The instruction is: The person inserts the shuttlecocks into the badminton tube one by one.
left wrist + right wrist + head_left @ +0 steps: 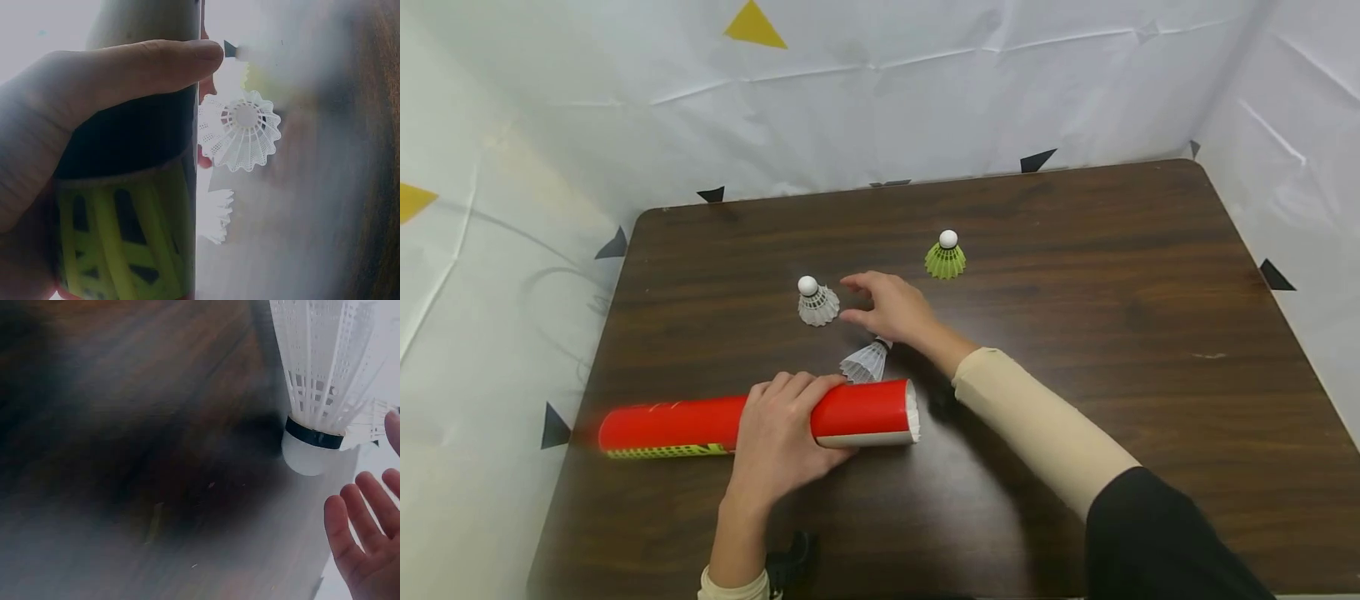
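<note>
My left hand [781, 433] grips a red shuttlecock tube [677, 422] lying sideways, thumb wrapped round it in the left wrist view. Something white with an uneven edge shows at the tube's right end. Beyond the tube, a white shuttlecock [865, 363] lies on its side, its skirt facing the left wrist camera. My right hand [897, 310] hovers just past it, thumb and fingers spread apart and holding nothing. Left of those fingertips, a second white shuttlecock [817, 306] stands cork up. In the right wrist view, a black-banded white shuttlecock [319, 381] appears beside the fingers.
A yellow-green shuttlecock [945, 260] stands cork up farther back on the brown wooden table [1112, 333]. White sheeting [880, 117] with yellow and black triangles encloses the table's back and sides. A small dark object [793, 557] is by the left wrist.
</note>
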Available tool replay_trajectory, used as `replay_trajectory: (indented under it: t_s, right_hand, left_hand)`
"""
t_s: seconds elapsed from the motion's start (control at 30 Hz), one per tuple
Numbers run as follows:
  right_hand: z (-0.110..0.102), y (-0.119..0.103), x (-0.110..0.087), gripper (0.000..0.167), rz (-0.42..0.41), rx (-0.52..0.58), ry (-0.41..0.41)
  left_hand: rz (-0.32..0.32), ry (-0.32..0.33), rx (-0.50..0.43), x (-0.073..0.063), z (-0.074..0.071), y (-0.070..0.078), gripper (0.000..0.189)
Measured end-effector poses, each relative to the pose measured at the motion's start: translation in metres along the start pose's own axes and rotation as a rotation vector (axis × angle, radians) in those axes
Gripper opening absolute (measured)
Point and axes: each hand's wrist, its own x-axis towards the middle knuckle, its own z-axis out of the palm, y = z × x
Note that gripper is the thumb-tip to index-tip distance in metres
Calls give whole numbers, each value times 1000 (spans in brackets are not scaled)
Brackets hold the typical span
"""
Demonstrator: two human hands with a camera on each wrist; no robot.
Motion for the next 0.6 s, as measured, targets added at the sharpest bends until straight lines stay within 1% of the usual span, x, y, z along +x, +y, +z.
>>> replay_trajectory:
  t_s: [0.17,0.4,0.5,0.6]
  right_hand:
    - [5,-4,10,65,-26,-2,-35]
    - [12,-16,19,70,-65,-23,-32]
    - [14,-20,23,68,-77,-18,-35]
    - [15,-22,25,61,-87,-19,-27]
  left_hand:
    - [8,2,-9,-1,0,2,75]
    - [4,-8,-6,-3,-2,5,75]
    - [0,-13,-2,-3,-2,4,75]
    - [3,-12,-4,-2,-2,5,75]
